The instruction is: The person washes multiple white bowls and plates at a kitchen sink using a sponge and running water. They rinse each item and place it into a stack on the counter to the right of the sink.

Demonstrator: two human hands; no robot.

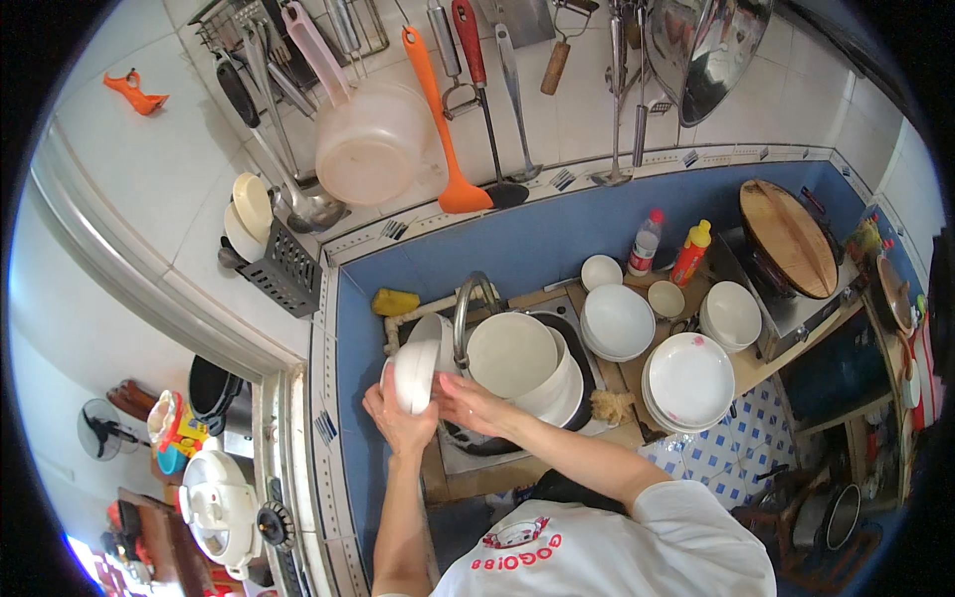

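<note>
Above the left end of the sink (477,461), my left hand (406,429) grips a white bowl (416,375) tipped on its side. My right hand (477,407) is close beside the bowl's right side, fingers extended towards it; whether the fingertips touch it is unclear. Under the curved metal faucet (471,287) is a large white round vessel (511,351), resting on other white dishes (571,395) in the sink. Another pale bowl (431,330) stands tilted behind the held one, partly hidden.
Right of the sink are stacked white bowls (618,319), stacked plates (690,379), more bowls (731,313) and two bottles (645,242) (692,252). A tan scrubber (612,407) lies on the sink's right rim. A wok with a wooden lid (789,239) sits on the stove. Utensils (455,164) hang overhead.
</note>
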